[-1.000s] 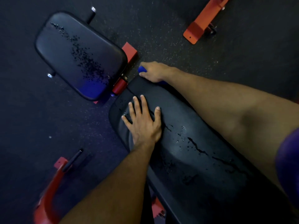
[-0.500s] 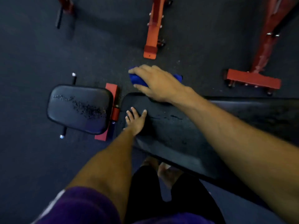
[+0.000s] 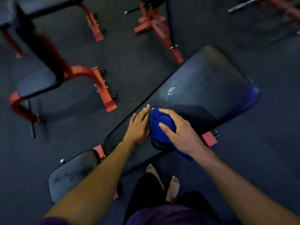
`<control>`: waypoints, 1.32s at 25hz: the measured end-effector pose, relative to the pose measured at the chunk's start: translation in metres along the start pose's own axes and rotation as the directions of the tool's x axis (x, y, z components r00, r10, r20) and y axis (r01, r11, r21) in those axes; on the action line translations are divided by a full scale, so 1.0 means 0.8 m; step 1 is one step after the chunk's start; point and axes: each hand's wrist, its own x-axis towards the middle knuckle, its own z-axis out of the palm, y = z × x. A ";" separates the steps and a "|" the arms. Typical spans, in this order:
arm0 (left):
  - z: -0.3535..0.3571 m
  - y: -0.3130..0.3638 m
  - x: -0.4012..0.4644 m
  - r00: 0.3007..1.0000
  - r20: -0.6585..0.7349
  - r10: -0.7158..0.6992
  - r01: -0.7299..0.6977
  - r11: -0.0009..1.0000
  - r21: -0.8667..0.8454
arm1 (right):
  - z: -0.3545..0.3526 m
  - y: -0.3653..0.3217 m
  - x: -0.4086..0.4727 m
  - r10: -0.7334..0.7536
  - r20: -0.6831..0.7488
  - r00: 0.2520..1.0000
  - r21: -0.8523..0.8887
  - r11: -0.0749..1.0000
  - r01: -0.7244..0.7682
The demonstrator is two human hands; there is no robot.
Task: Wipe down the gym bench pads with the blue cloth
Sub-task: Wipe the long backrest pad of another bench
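My right hand [image 3: 180, 133] presses the bunched blue cloth [image 3: 159, 127] onto the long back pad [image 3: 203, 88] near its left edge; my left hand [image 3: 138, 125] lies flat beside it. The cloth looks soft and light, best gripped from above

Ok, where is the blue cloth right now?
In the head view, the blue cloth lies on the long bench pad, near its middle, under the right hand, with the left hand flat beside it.
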 end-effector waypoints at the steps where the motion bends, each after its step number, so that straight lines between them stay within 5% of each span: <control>1: -0.007 0.010 0.014 0.995 -0.048 0.091 -0.088 0.995 0.048 | -0.014 0.003 -0.023 0.047 -0.071 0.996 0.024 0.999 -0.046; 4: -0.021 0.052 0.054 0.905 -0.115 0.409 -0.379 0.899 0.218 | -0.045 0.013 -0.100 0.184 -0.312 0.932 0.070 0.983 -0.170; 7: -0.011 0.081 0.088 0.692 -0.022 0.721 -0.668 0.653 0.357 | -0.039 0.021 -0.162 0.359 -0.520 0.775 0.195 0.933 -0.302; 11: 0.025 0.055 0.118 0.655 0.106 0.748 -0.717 0.571 0.401 | 0.021 0.029 -0.200 0.521 -0.692 0.500 0.369 0.850 -0.375; 17: 0.071 0.024 0.141 0.569 -0.037 0.822 -0.740 0.531 0.412 | 0.110 0.065 -0.170 0.575 -0.779 0.252 0.491 0.808 -0.326; 24: 0.073 0.019 0.143 0.544 -0.068 0.836 -0.732 0.512 0.450 | 0.114 0.087 -0.100 0.479 -0.822 0.309 0.409 0.873 -0.264; 27: 0.075 0.022 0.140 0.533 -0.088 0.841 -0.724 0.507 0.467 | 0.111 0.090 -0.085 0.465 -0.841 0.276 0.404 0.880 -0.249; 33: 0.081 0.014 0.144 0.462 -0.154 0.874 -0.750 0.477 0.458 | 0.132 0.126 -0.034 0.307 -0.891 0.334 0.212 0.933 -0.291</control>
